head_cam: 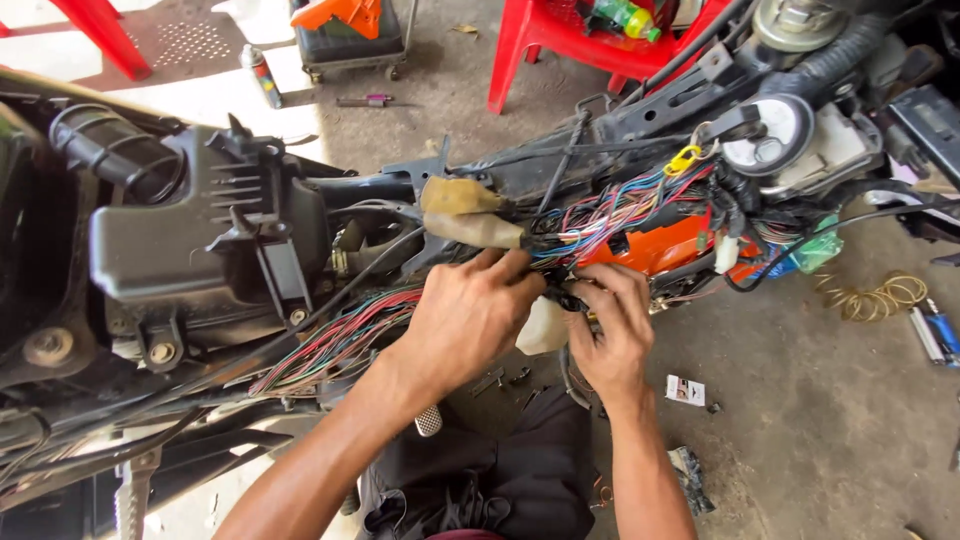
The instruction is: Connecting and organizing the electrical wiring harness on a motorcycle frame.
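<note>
A stripped motorcycle frame (640, 110) lies across the view with its multicoloured wiring harness (610, 215) exposed. My left hand (470, 315) pinches the wire bundle near a tan taped sleeve (470, 228). My right hand (612, 335) grips a small black connector (570, 298) on the same bundle, just right of the left hand. A white plastic connector (543, 328) hangs between the two hands. More red and green wires (340, 340) run off to the left under my left forearm.
A black air-box housing (190, 230) fills the left. Red plastic chairs (590, 45) stand behind, a spray can (262, 75) and a screwdriver (365, 100) lie on the concrete floor. A coil of brass wire (880, 297) and small packets lie at right.
</note>
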